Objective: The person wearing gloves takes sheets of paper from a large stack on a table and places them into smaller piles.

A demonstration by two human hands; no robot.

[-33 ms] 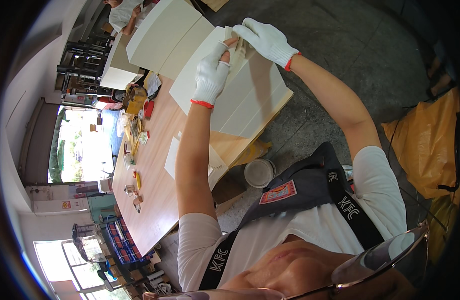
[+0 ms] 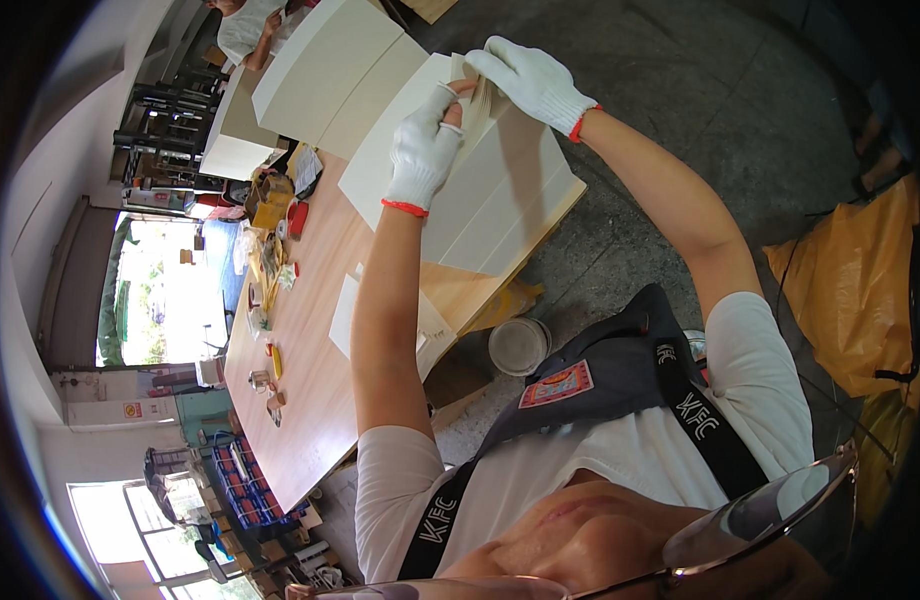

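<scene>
Firmly between two gloved hands, a fan of pale sheets (image 2: 483,105) rises from the top of a broad cream stack (image 2: 500,205) at the far right corner of a wooden table (image 2: 320,250). The person's right hand (image 2: 520,80), in a white knit glove with a red cuff, is closed over the upper ends of the lifted sheets, covering them from view. The left hand (image 2: 425,145), similarly gloved but with bare fingertips showing, is partly curled, its forefinger touching the sheet edges; whether it grips them cannot be told.

Hard against the stack's far left side stands a second pale stack (image 2: 330,80), blocking the way across the table there. The left forearm crosses above the tabletop, partly hiding some loose white sheets (image 2: 346,312). Along the table's left edge sit a yellow box (image 2: 270,200), a red object (image 2: 298,219), assorted small clutter, a slim yellow item (image 2: 276,361) and a small metallic container (image 2: 259,380).

Below the near edge, a round pale bucket (image 2: 520,346) stands on the dark floor (image 2: 640,220); a large orange-yellow bag (image 2: 845,295) fills the far right. At upper left, a co-worker in white (image 2: 248,30) is beside more pale stacked material (image 2: 235,135).
</scene>
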